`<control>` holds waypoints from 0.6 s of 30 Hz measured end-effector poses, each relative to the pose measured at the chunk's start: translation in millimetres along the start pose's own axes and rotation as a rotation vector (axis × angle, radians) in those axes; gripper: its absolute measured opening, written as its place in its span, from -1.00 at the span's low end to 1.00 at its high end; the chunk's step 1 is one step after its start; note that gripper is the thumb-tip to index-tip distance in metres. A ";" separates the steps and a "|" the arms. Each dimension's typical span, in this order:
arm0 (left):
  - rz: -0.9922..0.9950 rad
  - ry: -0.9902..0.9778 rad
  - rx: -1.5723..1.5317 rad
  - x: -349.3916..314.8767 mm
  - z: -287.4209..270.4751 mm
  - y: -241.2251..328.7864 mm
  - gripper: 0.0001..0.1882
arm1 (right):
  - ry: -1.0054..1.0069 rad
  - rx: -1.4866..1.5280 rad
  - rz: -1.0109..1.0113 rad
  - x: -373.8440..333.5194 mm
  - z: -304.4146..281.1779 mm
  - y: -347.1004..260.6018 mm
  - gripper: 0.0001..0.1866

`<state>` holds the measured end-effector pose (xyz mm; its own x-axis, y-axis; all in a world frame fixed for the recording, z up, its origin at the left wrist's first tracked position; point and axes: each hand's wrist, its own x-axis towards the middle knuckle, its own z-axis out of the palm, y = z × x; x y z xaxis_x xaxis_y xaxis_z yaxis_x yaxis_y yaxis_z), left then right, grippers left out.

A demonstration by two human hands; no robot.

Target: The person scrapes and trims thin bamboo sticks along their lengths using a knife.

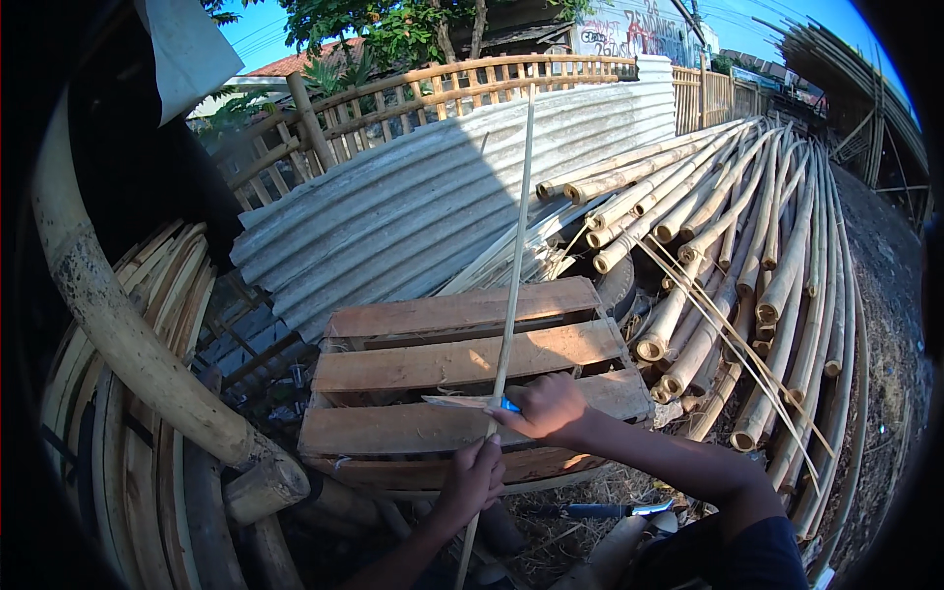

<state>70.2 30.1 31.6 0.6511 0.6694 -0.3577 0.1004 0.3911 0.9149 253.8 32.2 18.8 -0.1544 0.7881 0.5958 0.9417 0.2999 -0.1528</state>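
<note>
My left hand [472, 482] is closed round the lower part of a long, thin bamboo strip [516, 265], which slants up and away over a slatted wooden crate [462, 369]. Just above it, my right hand [546, 405] grips a knife [462, 401] by its blue handle. The blade points left and lies against the strip, or very close to it. My right fingers hide most of the handle. Both hands are over the crate's near side.
Bamboo poles [728, 265] lie in a large pile to the right. A thick bamboo pole [138, 334] crosses the left side, beside split bamboo [147, 423]. Corrugated sheeting [393, 206] leans behind the crate. A second blue-handled tool [600, 510] lies on the ground near me.
</note>
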 end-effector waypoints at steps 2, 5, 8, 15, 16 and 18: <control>0.002 -0.025 0.031 -2.2 -2.4 -3.5 -0.69 | 0.006 -0.031 0.082 6.3 -5.8 17.2 -0.49; -0.050 -0.044 -0.033 -7.5 0.1 1.4 -0.69 | 0.078 -0.112 0.174 15.9 -16.1 50.5 -0.47; -0.033 -0.045 -0.037 -2.9 8.1 -1.1 -0.69 | 0.017 0.022 0.201 1.4 -23.9 28.0 -0.50; 0.044 0.050 0.018 -2.7 1.5 2.0 -0.68 | 0.014 -0.034 0.191 10.8 -16.0 39.1 -0.47; -0.006 0.035 -0.019 -5.8 3.8 2.6 -0.68 | -0.009 -0.028 0.237 8.0 -17.4 42.3 -0.48; 0.018 0.031 -0.009 -5.6 3.3 -0.2 -0.68 | -0.022 0.089 0.236 3.6 -18.9 29.3 -0.51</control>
<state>69.1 24.1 34.1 0.6288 0.6960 -0.3466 0.0815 0.3843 0.9196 286.5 33.7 31.4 0.0588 0.8531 0.5185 0.9226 0.1519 -0.3546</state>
